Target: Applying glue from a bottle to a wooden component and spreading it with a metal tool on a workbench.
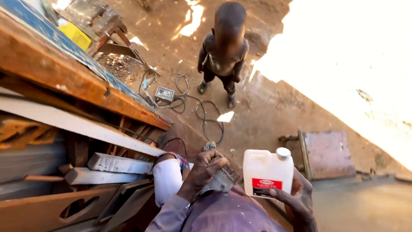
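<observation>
Two objects are occupying my hands at this moment. My right hand (296, 199) is gripping a white plastic jug (267, 172) from below and behind, fingers curled around its lower right corner; the jug is standing nearly upright above my lap, with its white cap (283, 152) seated on top and a red label facing me. My left hand (205, 172) is closing firmly around a wide brush (223, 179), fingers wrapped over its handle, bristle end pointing toward the jug and sitting just beside it.

I am judging the main hazard as follows: the jug is being supported at one corner only, so it could be tipping leftward onto the brush or my clothing. I cannot tell whether the cap is tight; if loose, liquid could be spilling.

Further out, a black cable (206, 114) is looping across the dirt floor to a small socket box (165, 93), and a person (223, 51) is standing near it. Spilled liquid reaching that box would be a risk. Stacked timber (86, 124) is crowding my left side.
</observation>
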